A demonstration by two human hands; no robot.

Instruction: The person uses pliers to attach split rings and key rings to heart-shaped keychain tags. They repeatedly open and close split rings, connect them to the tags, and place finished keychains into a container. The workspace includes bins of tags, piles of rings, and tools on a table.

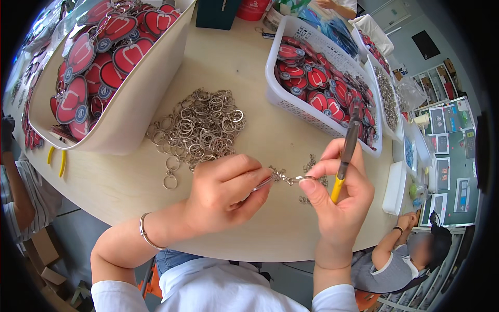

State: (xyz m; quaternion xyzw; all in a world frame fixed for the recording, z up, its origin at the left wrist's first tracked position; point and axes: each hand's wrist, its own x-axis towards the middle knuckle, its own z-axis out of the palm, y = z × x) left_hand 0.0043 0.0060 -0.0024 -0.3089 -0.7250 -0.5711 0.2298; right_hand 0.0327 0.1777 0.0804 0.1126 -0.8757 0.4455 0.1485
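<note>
The left hand (223, 190) curls, pinching a key ring (264, 183). The right hand (338, 195), upright, grips pliers (345, 158) and pinches a small chain (291, 179) between them.

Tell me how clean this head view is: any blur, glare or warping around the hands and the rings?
Head view: evenly lit, with only soft shadows under the left hand and right hand; both hands and the pile of key rings are sharp at centre; fisheye bends the table edge and the white basket toward the dark rim; a seated person's face at lower right is blurred.
</note>
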